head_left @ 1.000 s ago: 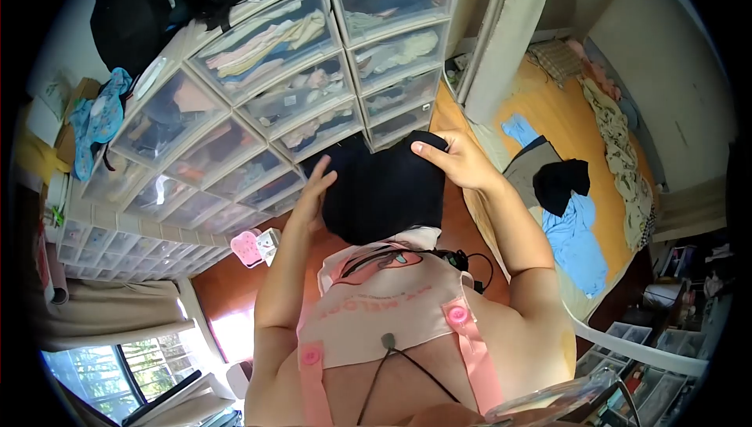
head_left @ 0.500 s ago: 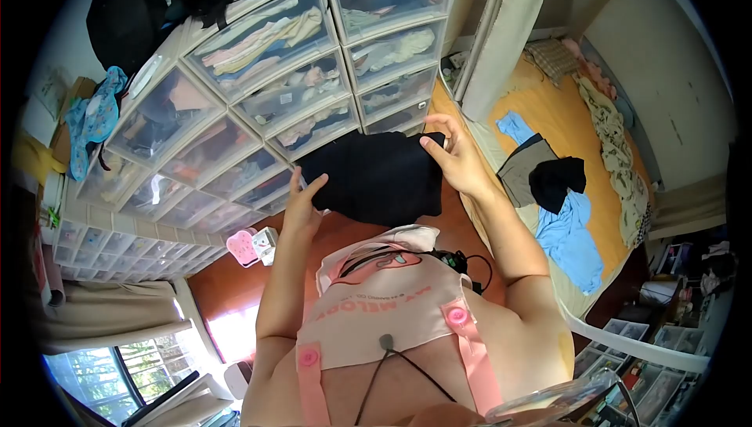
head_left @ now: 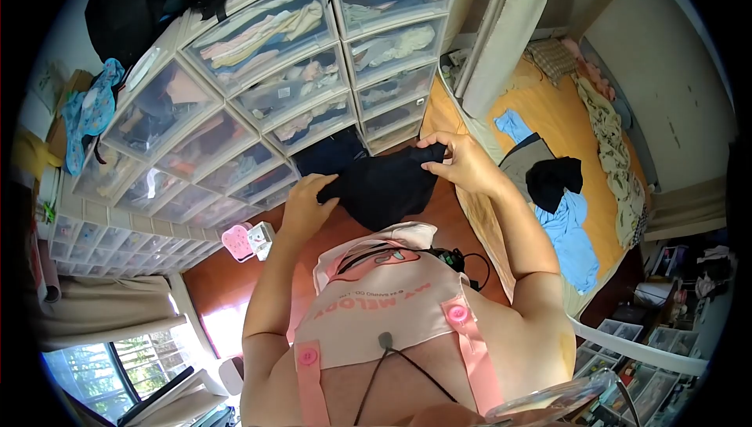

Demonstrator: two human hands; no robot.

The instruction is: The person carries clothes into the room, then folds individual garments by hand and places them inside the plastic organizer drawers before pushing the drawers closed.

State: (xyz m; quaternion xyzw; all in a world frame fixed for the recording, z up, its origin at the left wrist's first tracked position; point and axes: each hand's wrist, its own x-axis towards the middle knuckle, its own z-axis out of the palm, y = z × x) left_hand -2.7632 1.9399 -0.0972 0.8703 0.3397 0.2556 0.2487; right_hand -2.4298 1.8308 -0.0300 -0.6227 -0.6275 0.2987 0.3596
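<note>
A piece of black clothing point(head_left: 385, 190) hangs in front of me, stretched between both hands; its exact kind is unclear. My left hand point(head_left: 308, 204) is closed on its left corner, thumb against fingers. The right corner is pinched in my right hand point(head_left: 462, 162), up near the bed's edge. Below the cloth shows the reddish-brown floor point(head_left: 305, 270). Behind it stand the clear-fronted drawers point(head_left: 313, 125), with dark cloth visible in a bottom one.
On the right, a bed point(head_left: 517, 90) with a yellow sheet bears blue clothing point(head_left: 568, 239), a grey piece point(head_left: 526, 162) and a black one point(head_left: 554, 180). A pink and white item point(head_left: 247, 241) stands on the floor at left. A curtain point(head_left: 501, 43) hangs beside the bed.
The black clothing has narrowed and sagged between my hands, its upper edge now lower. My left hand has turned inward, and my right hand has dropped slightly.
</note>
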